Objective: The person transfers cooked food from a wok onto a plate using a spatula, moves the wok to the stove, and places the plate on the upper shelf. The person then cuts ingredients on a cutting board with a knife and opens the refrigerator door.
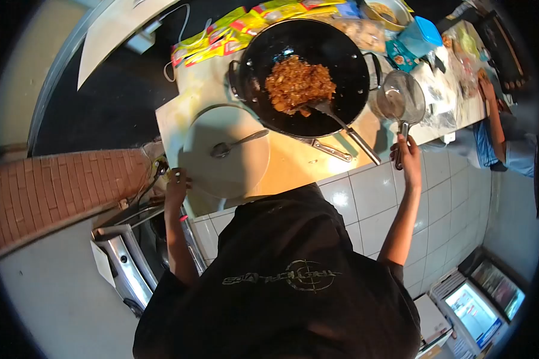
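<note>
My right hand (408, 157) is wrapped round the dark handle of a round strainer (401, 96), whose bowl lies over the table's right part, beside the wok. At the table's left edge, my left hand (178, 186) is near a large round grey disc (233, 173), fingers partly visible and seemingly apart, with no object seen in them. On that disc rests a metal spoon (221, 149). A black wok (347, 66) holds a reddish-brown chunky food mixture (299, 81). A spatula (359, 140) leans in it, its handle over the wok's near rim. A knife (332, 151) lies just below.
Yellow-and-red packets (221, 45) line the table's (299, 173) back. A blue container (420, 37), a metal bowl (389, 15) and plastic bags (440, 84) crowd the back right. Another person's arm (492, 110) reaches in at the right. A brick ledge (72, 194) stands left.
</note>
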A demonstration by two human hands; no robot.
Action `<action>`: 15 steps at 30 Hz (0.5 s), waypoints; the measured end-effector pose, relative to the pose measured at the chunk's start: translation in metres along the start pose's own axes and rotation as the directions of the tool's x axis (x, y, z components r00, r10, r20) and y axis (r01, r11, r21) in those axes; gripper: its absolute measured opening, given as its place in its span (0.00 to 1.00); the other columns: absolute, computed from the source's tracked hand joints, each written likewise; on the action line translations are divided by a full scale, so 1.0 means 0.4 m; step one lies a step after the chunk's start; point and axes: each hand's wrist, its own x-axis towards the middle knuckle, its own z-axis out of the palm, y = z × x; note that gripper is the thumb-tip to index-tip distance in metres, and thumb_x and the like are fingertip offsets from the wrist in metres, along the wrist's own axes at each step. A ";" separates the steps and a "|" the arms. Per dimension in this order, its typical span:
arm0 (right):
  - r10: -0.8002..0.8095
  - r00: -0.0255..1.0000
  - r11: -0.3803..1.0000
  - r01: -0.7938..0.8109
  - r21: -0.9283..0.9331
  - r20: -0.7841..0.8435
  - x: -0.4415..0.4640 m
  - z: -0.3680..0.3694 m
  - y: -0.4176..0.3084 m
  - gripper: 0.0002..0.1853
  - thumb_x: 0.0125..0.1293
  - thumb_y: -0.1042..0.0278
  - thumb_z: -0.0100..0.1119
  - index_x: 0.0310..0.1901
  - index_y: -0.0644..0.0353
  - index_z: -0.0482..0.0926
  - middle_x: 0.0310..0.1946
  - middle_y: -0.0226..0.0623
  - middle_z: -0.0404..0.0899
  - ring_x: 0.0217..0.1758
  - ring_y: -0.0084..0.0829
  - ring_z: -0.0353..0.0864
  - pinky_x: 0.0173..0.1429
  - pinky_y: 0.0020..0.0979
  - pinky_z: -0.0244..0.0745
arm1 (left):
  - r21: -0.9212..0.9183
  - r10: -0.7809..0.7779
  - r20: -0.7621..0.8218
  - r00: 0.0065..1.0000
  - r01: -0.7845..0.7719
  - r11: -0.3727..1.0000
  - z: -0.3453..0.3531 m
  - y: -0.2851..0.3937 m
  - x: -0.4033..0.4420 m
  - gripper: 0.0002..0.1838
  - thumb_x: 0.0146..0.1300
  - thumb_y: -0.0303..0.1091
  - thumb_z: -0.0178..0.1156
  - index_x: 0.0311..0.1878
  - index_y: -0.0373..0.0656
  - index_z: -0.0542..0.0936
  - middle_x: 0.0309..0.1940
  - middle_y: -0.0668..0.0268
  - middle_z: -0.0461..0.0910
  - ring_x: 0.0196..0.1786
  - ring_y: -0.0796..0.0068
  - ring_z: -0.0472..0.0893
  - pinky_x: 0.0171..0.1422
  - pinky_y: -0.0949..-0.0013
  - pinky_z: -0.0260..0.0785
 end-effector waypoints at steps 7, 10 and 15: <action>-0.711 0.604 0.683 0.467 -0.562 -0.361 -0.232 0.068 -0.305 0.11 0.69 0.68 0.51 0.47 0.65 0.76 0.35 0.38 0.78 0.37 0.29 0.75 0.41 0.30 0.71 | -0.205 0.031 -0.052 0.998 -0.041 0.978 0.058 -0.022 -0.007 0.12 0.66 0.31 0.50 0.51 0.41 0.68 0.25 0.60 0.77 0.24 0.74 0.76 0.28 0.69 0.67; -0.720 0.678 0.667 0.618 -0.415 -0.147 -0.342 0.211 -0.342 0.08 0.66 0.76 0.50 0.44 0.66 0.77 0.36 0.40 0.78 0.38 0.30 0.76 0.43 0.30 0.71 | -0.252 0.007 -0.025 1.000 -0.013 0.968 0.065 -0.038 0.018 0.12 0.64 0.26 0.51 0.50 0.40 0.67 0.24 0.62 0.76 0.23 0.76 0.75 0.26 0.71 0.65; -0.613 0.626 0.693 0.719 -0.052 0.483 -0.372 0.540 -0.275 0.16 0.57 0.81 0.53 0.49 0.64 0.74 0.43 0.47 0.73 0.48 0.46 0.77 0.52 0.38 0.72 | -0.487 0.121 0.034 0.992 -0.089 0.869 0.098 0.004 0.031 0.12 0.61 0.21 0.54 0.48 0.37 0.67 0.22 0.64 0.73 0.20 0.78 0.73 0.24 0.73 0.64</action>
